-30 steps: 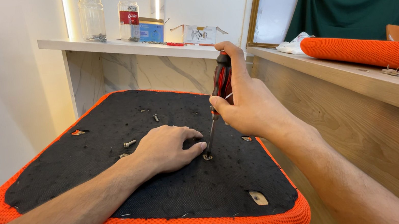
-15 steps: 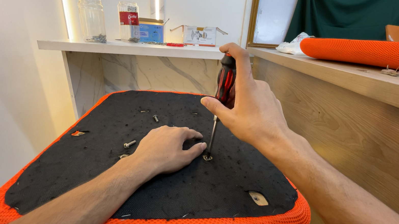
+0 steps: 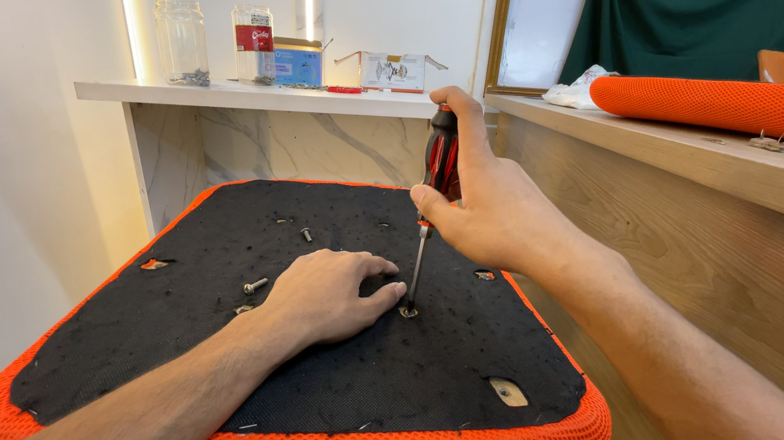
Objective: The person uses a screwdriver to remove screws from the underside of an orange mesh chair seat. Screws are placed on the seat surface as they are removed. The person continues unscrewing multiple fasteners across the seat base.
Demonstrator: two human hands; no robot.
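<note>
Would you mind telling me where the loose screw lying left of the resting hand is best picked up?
Pinch the loose screw across its shank from above. It lies flat on the black underside, head toward the left hand, with bare fabric on both sides for fingertips.

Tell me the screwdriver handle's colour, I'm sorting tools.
Red and black screwdriver handle, held in the right hand; head view.

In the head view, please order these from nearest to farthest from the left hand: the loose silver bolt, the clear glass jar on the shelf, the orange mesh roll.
From the left hand:
1. Loose silver bolt, just left, on the black fabric.
2. Clear glass jar, far back left on the white shelf.
3. Orange mesh roll, far right on the wooden ledge.
</note>
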